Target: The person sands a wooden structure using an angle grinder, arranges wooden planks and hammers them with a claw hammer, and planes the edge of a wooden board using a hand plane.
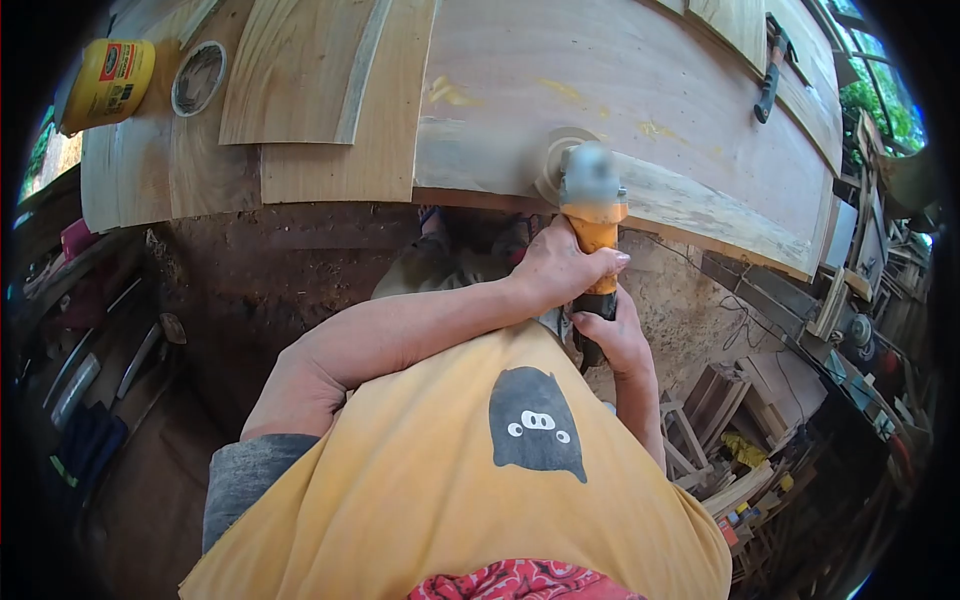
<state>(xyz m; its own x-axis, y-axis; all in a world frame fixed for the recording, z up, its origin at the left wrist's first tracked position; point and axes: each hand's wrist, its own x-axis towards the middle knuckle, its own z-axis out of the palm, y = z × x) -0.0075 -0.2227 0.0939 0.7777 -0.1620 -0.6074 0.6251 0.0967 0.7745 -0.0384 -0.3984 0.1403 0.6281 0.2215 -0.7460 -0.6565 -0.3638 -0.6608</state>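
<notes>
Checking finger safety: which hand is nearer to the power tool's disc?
Left. The left hand grips the power tool's orange body just behind the disc; the right hand is farther back, around its dark rear end.

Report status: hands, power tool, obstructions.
Left hand, right hand gripping orange power tool. Disc at panel's near edge. Hammer lies apart, right; nothing visible blocking disc.

Orange-and-black grinder (597,233), yellow tub (118,80), red patterned cloth (525,581).
</notes>
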